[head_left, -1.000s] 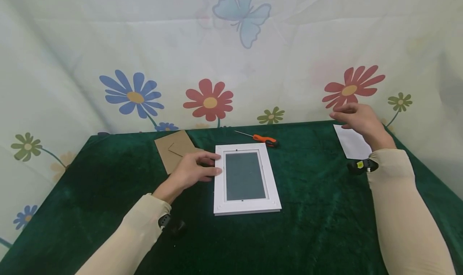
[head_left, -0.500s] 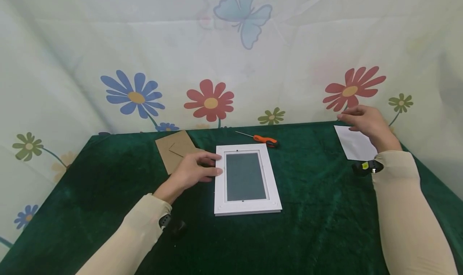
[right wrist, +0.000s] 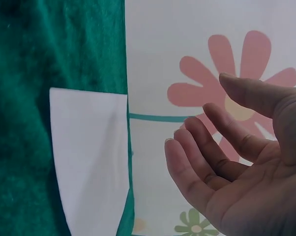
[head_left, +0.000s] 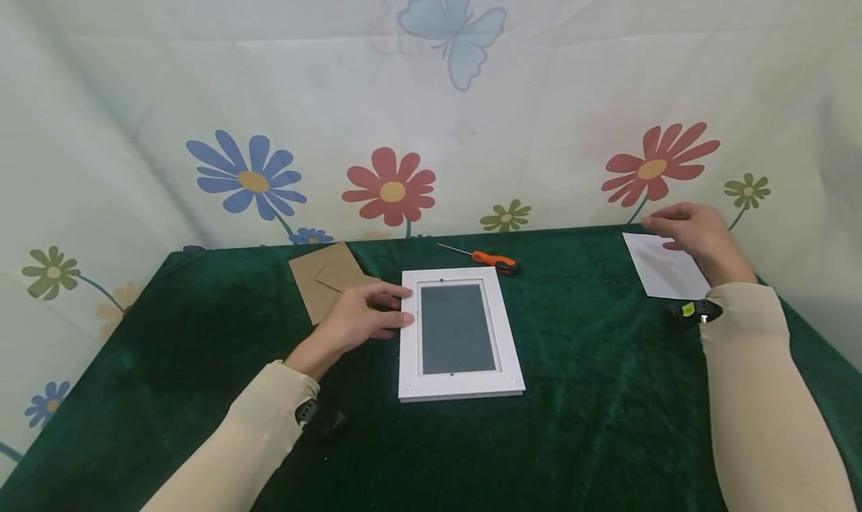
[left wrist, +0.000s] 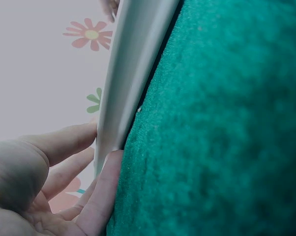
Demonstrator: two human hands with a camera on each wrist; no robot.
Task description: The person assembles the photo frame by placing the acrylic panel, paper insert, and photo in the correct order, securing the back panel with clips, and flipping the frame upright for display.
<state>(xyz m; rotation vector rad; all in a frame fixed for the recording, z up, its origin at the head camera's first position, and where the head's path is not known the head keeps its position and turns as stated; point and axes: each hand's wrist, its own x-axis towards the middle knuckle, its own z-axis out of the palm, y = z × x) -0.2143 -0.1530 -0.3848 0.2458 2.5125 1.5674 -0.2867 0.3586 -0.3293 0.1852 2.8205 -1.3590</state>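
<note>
The white frame [head_left: 506, 332], with green showing inside its inner border, lies flat on the green cloth. My left hand [head_left: 353, 317] touches its left border with thumb and fingertips. From the left wrist, the fingers [left wrist: 101, 189] rest along the white frame's edge [left wrist: 123, 73], close to the cloth. Above the white sheet [head_left: 656, 269] at the far right, my right hand [head_left: 700, 239] hovers with loosely bent fingers and nothing in them. The right wrist view has this hand [right wrist: 236, 157] beside the white sheet [right wrist: 91, 152], apart from it.
Behind my left hand lies a brown board [head_left: 326, 272] with a cut flap shape. An orange-handled screwdriver [head_left: 491, 259] is just beyond the frame. A flower-printed curtain [head_left: 539, 123] hangs at the cloth's back edge.
My right hand has moved right and slightly down in the head view, over the white sheet. My left hand and the frame have stayed in place.
</note>
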